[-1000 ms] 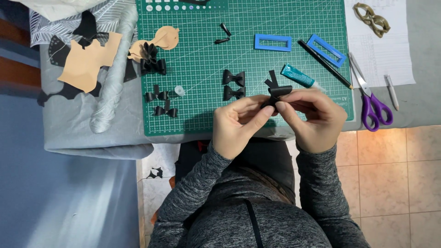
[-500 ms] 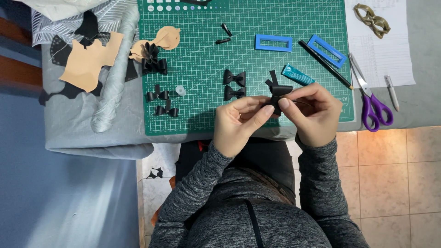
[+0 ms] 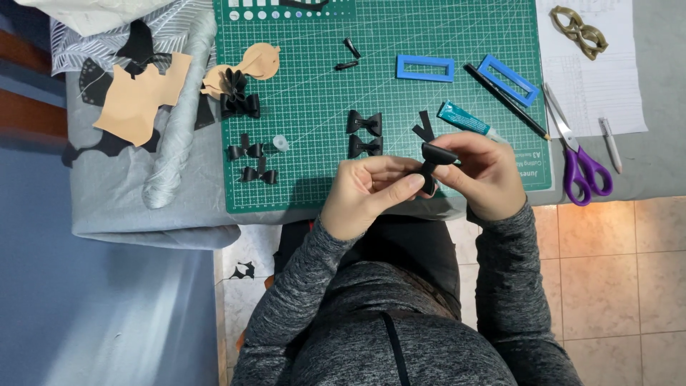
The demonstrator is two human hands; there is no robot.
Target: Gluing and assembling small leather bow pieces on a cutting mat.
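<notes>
Nearest the camera, the left hand [image 3: 368, 193] and the right hand [image 3: 480, 174] meet over the near edge of the green cutting mat [image 3: 314, 107]. The fingers of both hands pinch a small black bow piece [image 3: 433, 163], held just above the mat's edge, between the two hands. At 12 o'clock from the left hand, two finished black bows [image 3: 364, 134] lie on the mat, one above the other. At 10 o'clock from them, more small black bows [image 3: 250, 161] lie near a tan leather cutout [image 3: 251, 66]. A teal glue tube [image 3: 464, 119] lies just beyond the right hand at 12 o'clock. Farther off are two blue rectangular frames [image 3: 425, 68] and a pencil [image 3: 506, 102]. Purple-handled scissors [image 3: 580, 159] lie on the worktop [image 3: 657, 107] at 3 o'clock.
</notes>
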